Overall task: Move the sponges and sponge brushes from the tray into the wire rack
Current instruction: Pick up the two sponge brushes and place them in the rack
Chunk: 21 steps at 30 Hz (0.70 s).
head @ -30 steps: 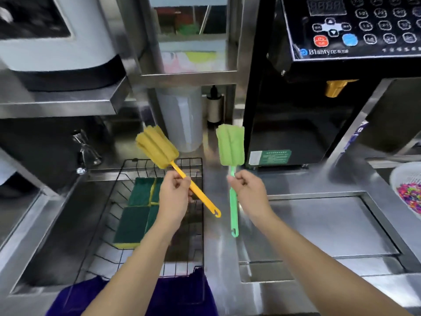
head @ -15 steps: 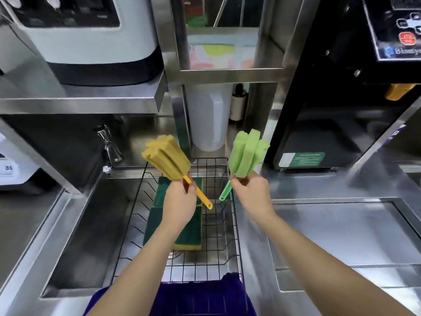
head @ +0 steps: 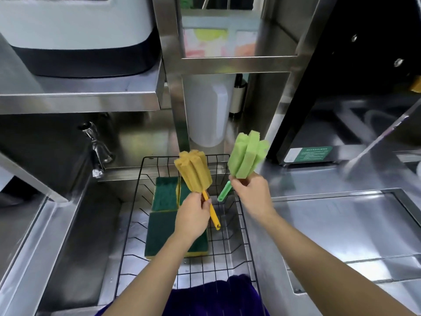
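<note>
My left hand (head: pixel 193 216) grips the yellow sponge brush (head: pixel 193 172) by its orange-yellow handle, foam head up, handle tip pointing down into the black wire rack (head: pixel 246 226). My right hand (head: pixel 250 193) holds the green sponge brush (head: pixel 247 153) just below its foam head, and its green handle slants down-left over the rack. Both brushes hang above the rack's middle. Green-and-yellow scouring sponges (head: pixel 165 195) lie flat inside the rack on its left side, partly hidden by my left hand. The tray is not in view.
The rack sits in a steel sink (head: pixel 75 236) with a tap (head: pixel 98 156) at back left. A purple cloth (head: pixel 214 297) drapes over the rack's near edge. A white jug (head: pixel 206 115) stands behind, a black machine (head: pixel 341 92) to the right, and a steel counter recess (head: pixel 341 226) at right.
Both hands have moved over the rack with their brushes. The green brush has tilted so its handle points down-left into the rack, and the view has shifted left.
</note>
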{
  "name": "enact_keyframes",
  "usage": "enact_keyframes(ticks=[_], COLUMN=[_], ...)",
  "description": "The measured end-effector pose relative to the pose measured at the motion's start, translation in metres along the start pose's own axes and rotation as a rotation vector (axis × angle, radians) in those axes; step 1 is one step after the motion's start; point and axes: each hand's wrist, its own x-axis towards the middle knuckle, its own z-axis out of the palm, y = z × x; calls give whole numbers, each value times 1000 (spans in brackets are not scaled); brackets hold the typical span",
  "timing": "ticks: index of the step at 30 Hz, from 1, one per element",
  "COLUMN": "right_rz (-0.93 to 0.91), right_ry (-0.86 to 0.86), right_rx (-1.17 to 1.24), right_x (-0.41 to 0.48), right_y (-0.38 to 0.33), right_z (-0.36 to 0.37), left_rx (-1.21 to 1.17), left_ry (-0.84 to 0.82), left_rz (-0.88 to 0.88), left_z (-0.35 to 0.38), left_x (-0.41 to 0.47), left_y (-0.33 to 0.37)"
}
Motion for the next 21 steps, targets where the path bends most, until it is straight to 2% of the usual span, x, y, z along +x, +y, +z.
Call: enact_keyframes(ticks=[6, 10, 13, 21], right_rz=[-125, -196, -184, -177], right_ry=[41, 101, 116, 37], right_rx=[-102, -156, -120, -102], right_x=[9, 18, 25, 35], right_y=[-3, -2, 2, 9], right_z=[6, 8, 8, 12], left_rx=[77, 125, 7, -235], left_ry=[-45, -54, -56, -35], left_rz=[16, 102, 120, -54], left_z=[0, 1, 6, 5], left_x=[18, 21, 19, 28], left_y=[8, 15, 16, 7])
